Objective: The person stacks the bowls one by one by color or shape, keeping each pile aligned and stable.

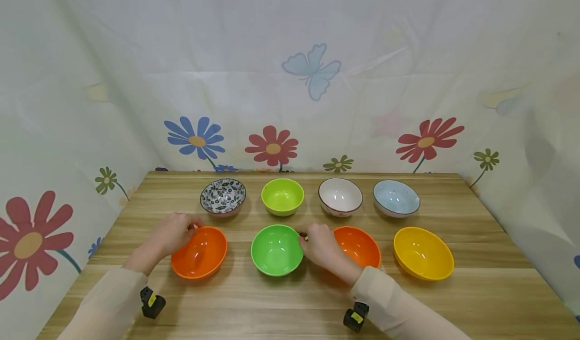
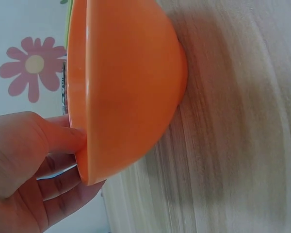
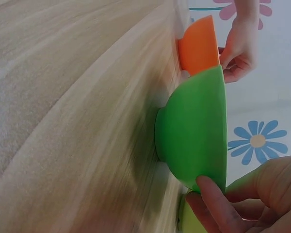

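Note:
At the front left, my left hand [image 1: 178, 231] pinches the rim of an orange bowl [image 1: 199, 254]. The left wrist view shows the thumb [image 2: 70, 140] over that rim and the other fingers beneath it. My right hand [image 1: 319, 244] holds the right rim of a green bowl [image 1: 276, 250], which stands just right of the orange one. In the right wrist view, a fingertip [image 3: 206, 183] lies against the green bowl's outer wall close to the rim. A second orange bowl [image 1: 360, 247] is partly hidden behind the right hand and forearm.
A yellow bowl [image 1: 423, 254] stands at the front right. Along the back are a black-and-white patterned bowl [image 1: 223, 197], a lime bowl [image 1: 283, 198], a white bowl [image 1: 341, 197] and a pale blue bowl [image 1: 396, 198]. A flowered cloth [image 1: 362, 103] hangs behind the wooden table [image 1: 254, 315].

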The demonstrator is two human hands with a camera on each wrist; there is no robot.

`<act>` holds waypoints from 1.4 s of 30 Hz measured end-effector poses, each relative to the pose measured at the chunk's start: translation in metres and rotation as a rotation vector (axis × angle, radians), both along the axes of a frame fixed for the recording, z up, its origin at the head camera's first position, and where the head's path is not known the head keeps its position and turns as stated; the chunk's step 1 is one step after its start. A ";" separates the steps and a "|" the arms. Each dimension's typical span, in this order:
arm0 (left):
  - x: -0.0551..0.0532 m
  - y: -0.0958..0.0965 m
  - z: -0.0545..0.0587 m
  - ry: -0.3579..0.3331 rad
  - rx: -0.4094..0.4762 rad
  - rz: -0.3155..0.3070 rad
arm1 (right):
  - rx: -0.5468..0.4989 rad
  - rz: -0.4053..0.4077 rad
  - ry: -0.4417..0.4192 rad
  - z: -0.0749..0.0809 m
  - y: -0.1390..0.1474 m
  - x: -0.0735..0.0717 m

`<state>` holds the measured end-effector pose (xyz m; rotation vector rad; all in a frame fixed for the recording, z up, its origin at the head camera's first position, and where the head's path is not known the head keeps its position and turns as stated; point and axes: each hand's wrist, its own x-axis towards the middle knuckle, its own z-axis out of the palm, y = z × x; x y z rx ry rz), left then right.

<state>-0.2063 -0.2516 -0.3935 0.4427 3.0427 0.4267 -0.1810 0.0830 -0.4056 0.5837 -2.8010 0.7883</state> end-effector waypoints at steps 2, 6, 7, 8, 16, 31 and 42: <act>0.001 0.000 0.001 0.008 -0.003 0.005 | -0.012 0.000 -0.004 0.000 0.000 -0.001; 0.001 0.002 0.001 0.025 -0.001 0.014 | -0.030 0.003 -0.013 0.000 0.001 -0.002; 0.002 0.002 0.001 0.029 0.002 0.015 | -0.032 0.003 -0.016 0.000 0.001 -0.002; 0.002 0.003 0.002 0.031 0.005 0.018 | -0.030 0.002 -0.017 0.000 0.001 -0.002; 0.001 0.010 0.007 0.045 0.005 0.028 | -0.038 0.003 -0.040 -0.001 0.002 -0.001; -0.003 0.036 0.037 0.161 -0.011 -0.053 | -0.053 0.001 -0.063 -0.003 0.003 -0.002; -0.012 0.073 0.055 0.166 -0.022 -0.094 | -0.092 0.011 -0.106 -0.001 0.003 -0.002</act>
